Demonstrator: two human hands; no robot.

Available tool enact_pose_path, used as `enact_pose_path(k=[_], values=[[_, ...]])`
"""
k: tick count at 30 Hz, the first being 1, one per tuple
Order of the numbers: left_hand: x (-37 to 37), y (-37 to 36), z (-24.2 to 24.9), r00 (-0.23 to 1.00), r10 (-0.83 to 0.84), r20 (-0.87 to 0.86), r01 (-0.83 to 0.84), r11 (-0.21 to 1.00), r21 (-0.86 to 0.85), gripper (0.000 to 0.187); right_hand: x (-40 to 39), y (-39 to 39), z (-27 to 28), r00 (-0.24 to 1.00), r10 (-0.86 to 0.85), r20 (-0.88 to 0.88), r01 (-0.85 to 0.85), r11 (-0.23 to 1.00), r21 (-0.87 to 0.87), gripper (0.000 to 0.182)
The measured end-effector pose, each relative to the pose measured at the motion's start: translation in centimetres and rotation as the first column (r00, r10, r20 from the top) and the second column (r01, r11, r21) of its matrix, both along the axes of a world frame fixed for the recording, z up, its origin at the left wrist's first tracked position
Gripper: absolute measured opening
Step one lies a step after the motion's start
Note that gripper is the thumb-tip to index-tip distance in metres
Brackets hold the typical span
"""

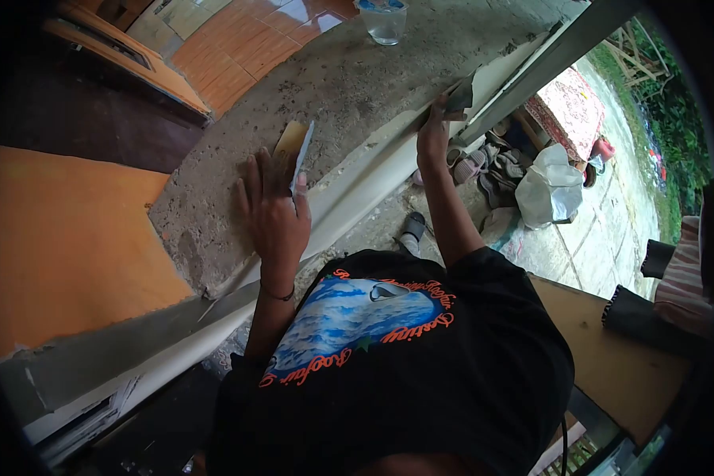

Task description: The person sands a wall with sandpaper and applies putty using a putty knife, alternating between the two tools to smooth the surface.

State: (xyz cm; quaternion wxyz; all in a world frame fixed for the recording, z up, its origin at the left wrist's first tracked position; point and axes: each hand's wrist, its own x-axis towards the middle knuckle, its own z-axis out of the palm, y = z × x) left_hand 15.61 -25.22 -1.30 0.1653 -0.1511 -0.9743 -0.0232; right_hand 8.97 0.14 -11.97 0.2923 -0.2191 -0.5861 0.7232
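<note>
My left hand (276, 218) rests on the rough concrete ledge (214, 178), fingers fairly straight. Between its thumb and fingers is a folded piece of sandpaper (295, 147), tan on one face and grey at the edge, standing up from the surface. Farther along, my right hand (433, 139) is at the ledge's white-painted edge, close to the window post. A dark grey piece of sandpaper (461, 95) is gripped in its fingers, bent up along the edge. Part of the right fingers is hidden behind the hand.
A clear plastic cup (385, 24) stands at the far end of the ledge. A grey post (551, 67) rises on the right. Below lie several shoes (492, 170) and a white plastic bag (549, 186). An orange wall (71, 246) borders the left.
</note>
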Motion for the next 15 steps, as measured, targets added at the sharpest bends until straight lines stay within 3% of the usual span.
enact_pose_path(k=[4, 7, 13, 15], values=[[0.3, -0.9, -0.2, 0.998, -0.057, -0.017, 0.058, 0.996, 0.068, 0.05, 5.4, -11.0, 0.1, 0.982, 0.189, -0.001, -0.186, 0.966, 0.179, 0.061], [0.1, -1.3, -0.6, 0.996, -0.087, -0.018, 0.089, 0.991, 0.101, 0.043, 10.3, -18.5, 0.6, 0.966, 0.239, 0.103, -0.26, 0.879, 0.401, 0.061], [-0.1, -1.5, -0.5, 0.995, -0.098, 0.005, 0.093, 0.961, 0.262, 0.046, 10.1, -17.0, 0.7, 0.966, 0.256, 0.041, -0.245, 0.85, 0.466, 0.063], [-0.1, -1.3, -0.3, 0.996, -0.093, 0.003, 0.088, 0.956, 0.278, 0.046, 7.9, -14.0, 0.0, 0.975, 0.208, 0.071, -0.22, 0.927, 0.303, 0.062]])
